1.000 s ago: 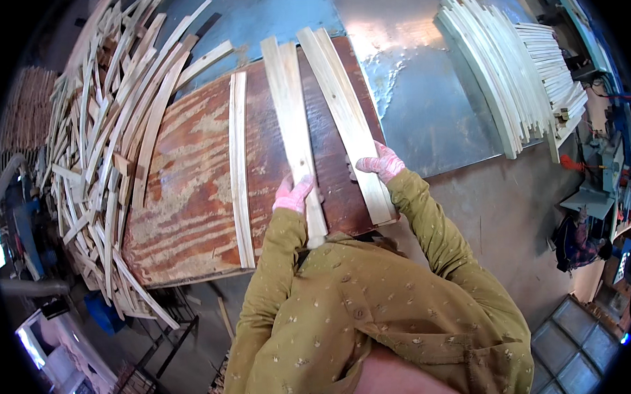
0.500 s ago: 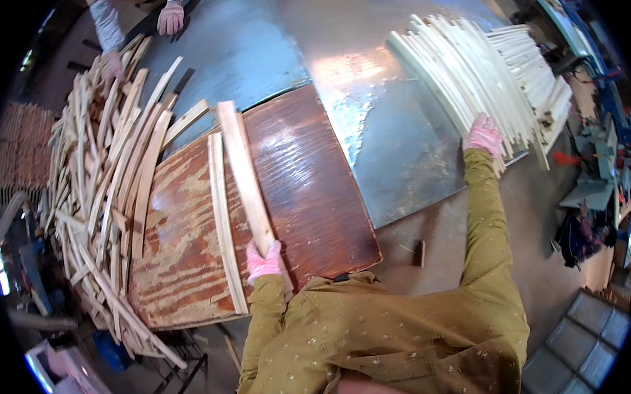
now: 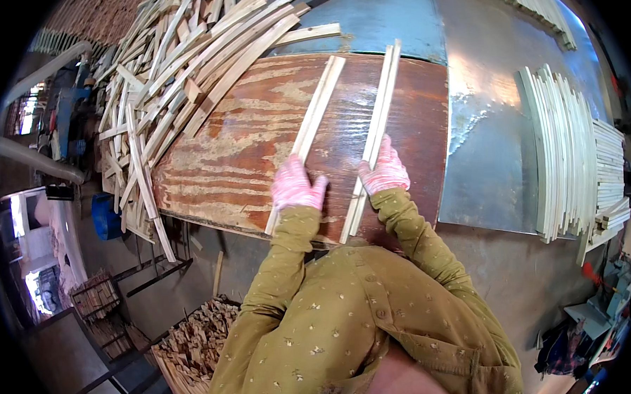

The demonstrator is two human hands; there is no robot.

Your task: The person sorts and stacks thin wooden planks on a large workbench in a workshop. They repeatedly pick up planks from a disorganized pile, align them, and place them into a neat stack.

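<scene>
Both my hands wear pink-and-white gloves. My left hand point(image 3: 299, 185) lies across a pale wooden slat point(image 3: 320, 105) on the brown board, its thumb held out clear of the wood. To its right, my right hand point(image 3: 385, 170) grips what looks like two narrow wooden slats point(image 3: 381, 109) lying side by side, thumb on their left edge and fingers on the other side. These slats slant up and away from my body, and their near ends reach the front edge of the worn brown board point(image 3: 236, 144). My palms hide parts of the wood beneath.
A jumbled heap of wooden strips point(image 3: 176, 69) covers the board's far left and overhangs its edge. Neat rows of pale slats point(image 3: 563, 151) stand on the metal tabletop point(image 3: 487, 168) at right. A bin of short wood offcuts point(image 3: 199, 350) sits low at left, beside a dark metal frame point(image 3: 153, 274).
My view has swung right and down. My right hand has left the stacked slats and come to those on the board. My left hand has shifted onto the left slat. The other person is out of view.
</scene>
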